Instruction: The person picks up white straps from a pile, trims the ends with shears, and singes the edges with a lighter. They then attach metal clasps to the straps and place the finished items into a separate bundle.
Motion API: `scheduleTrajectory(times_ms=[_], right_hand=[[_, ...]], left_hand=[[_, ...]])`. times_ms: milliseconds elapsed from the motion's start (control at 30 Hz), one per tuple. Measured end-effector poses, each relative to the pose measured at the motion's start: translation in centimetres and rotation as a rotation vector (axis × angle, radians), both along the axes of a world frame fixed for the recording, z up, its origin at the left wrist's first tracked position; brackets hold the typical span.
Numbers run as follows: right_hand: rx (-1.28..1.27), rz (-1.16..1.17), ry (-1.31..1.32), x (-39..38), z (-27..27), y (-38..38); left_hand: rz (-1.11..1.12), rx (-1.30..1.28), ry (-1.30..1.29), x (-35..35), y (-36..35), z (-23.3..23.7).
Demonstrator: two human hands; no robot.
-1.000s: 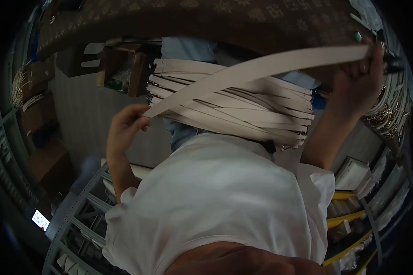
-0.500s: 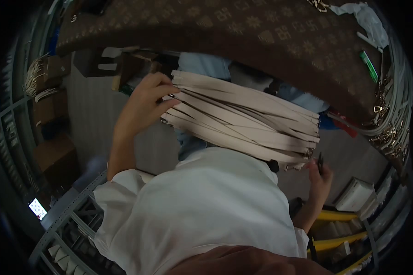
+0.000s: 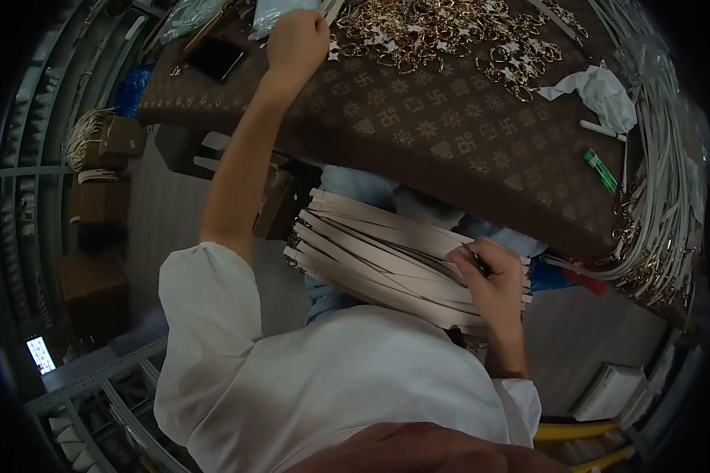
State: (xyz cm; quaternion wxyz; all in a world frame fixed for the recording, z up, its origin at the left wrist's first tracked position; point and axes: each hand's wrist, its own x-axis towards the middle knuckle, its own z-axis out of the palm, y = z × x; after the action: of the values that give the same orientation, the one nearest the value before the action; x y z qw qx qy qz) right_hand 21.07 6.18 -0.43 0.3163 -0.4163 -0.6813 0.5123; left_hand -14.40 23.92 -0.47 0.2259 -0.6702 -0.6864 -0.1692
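Note:
A bundle of pale beige straps (image 3: 386, 260) lies across my lap, with metal ends at both sides. My left hand (image 3: 298, 46) is stretched over the table with its fingers curled closed. It is beside a clear plastic bag (image 3: 280, 14) and the left end of a heap of gold-coloured clasps (image 3: 418, 31). What it holds, if anything, is hidden. Above the right part of the straps, my right hand (image 3: 497, 280) is closed around a slim black tool (image 3: 475, 256), whose kind I cannot make out.
A brown patterned cloth covers the table (image 3: 418, 118). On it are a dark phone (image 3: 215, 59), a crumpled white bag (image 3: 599, 94) and a green lighter (image 3: 599, 169). More straps (image 3: 663, 181) hang over the right edge. Cardboard boxes (image 3: 95, 276) and shelving stand left.
My left hand has left the straps and reached up and forward onto the table. The right hand has moved left and up, over the straps. The view now takes in more of the table.

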Motion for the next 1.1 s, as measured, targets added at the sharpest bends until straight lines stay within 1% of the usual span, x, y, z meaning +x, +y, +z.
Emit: scheduleTrajectory(times_ms=[67,100,133,167,200,267,300,333,367,400,467,500,533,567,633,667,800,867,967,1033,1067,1100], right_hand=[[-0.155,-0.119,0.104,-0.3,-0.5,0.4],[-0.168,-0.122,0.099,-0.7,-0.3,0.7],[-0.264,-0.182,0.190,-1.4,0.4,1.3],[-0.359,-0.244,0.279,-2.2,0.9,1.8],[-0.373,-0.249,0.272,-3.0,1.3,2.2],[-0.343,-0.196,0.361,-4.5,1.7,2.6],[-0.359,-0.206,0.349,-5.2,1.5,2.5],[-0.431,-0.116,0.404,-5.7,1.1,2.3],[-0.503,-0.025,0.459,-6.1,0.8,2.2],[-0.512,0.009,0.423,-6.2,0.5,2.2],[-0.562,-0.035,0.424,-6.5,-0.3,2.6],[-0.583,-0.070,0.436,-6.6,-0.5,2.9],[-0.635,-0.164,0.511,-7.2,-0.1,3.3],[-0.645,-0.166,0.503,-7.3,-0.1,3.8],[-0.710,-0.212,0.616,-7.3,-0.2,4.6],[-0.714,-0.217,0.611,-7.3,-0.1,4.5],[-0.704,-0.201,0.591,-7.3,0.1,4.1],[-0.715,-0.203,0.575,-7.2,0.1,3.7],[-0.701,-0.148,0.493,-7.0,0.1,3.2],[-0.605,-0.143,0.383,-6.6,0.3,3.0],[-0.610,-0.142,0.379,-6.5,0.2,2.8],[-0.397,-0.235,0.328,-6.4,-0.1,2.5]], left_hand=[[-0.079,-0.047,-0.599,4.0,-3.8,3.1],[-0.176,-0.163,-1.043,5.6,-5.7,4.1],[-0.271,-0.281,-1.488,7.2,-7.9,4.5],[-0.259,-0.341,-1.616,8.9,-10.5,4.4],[-0.244,-0.403,-1.743,10.7,-12.9,4.4],[-0.202,-0.506,-1.819,13.4,-17.1,3.3],[-0.274,-0.514,-1.755,14.0,-18.7,2.6],[-0.346,-0.522,-1.691,14.4,-20.0,1.9],[-0.364,-0.560,-1.614,14.6,-20.9,1.4],[-0.352,-0.577,-1.631,14.8,-21.5,1.2],[-0.209,-0.536,-1.989,15.0,-22.7,0.9],[-0.193,-0.539,-2.003,15.1,-23.2,1.0],[-0.165,-0.593,-2.039,14.9,-23.5,1.2],[-0.139,-0.650,-2.072,14.8,-23.7,1.3],[-0.143,-0.658,-2.093,14.6,-24.1,1.4],[-0.154,-0.663,-2.105,14.5,-24.2,1.5],[-0.155,-0.667,-2.150,14.6,-24.3,1.5],[-0.278,-0.538,-1.938,15.0,-24.0,0.9],[-0.324,-0.548,-1.884,14.9,-23.7,0.9],[-0.332,-0.551,-1.869,14.7,-23.7,0.8],[-0.346,-0.554,-1.847,14.6,-23.7,0.7],[-0.341,-0.554,-1.851,14.6,-23.7,0.6]])
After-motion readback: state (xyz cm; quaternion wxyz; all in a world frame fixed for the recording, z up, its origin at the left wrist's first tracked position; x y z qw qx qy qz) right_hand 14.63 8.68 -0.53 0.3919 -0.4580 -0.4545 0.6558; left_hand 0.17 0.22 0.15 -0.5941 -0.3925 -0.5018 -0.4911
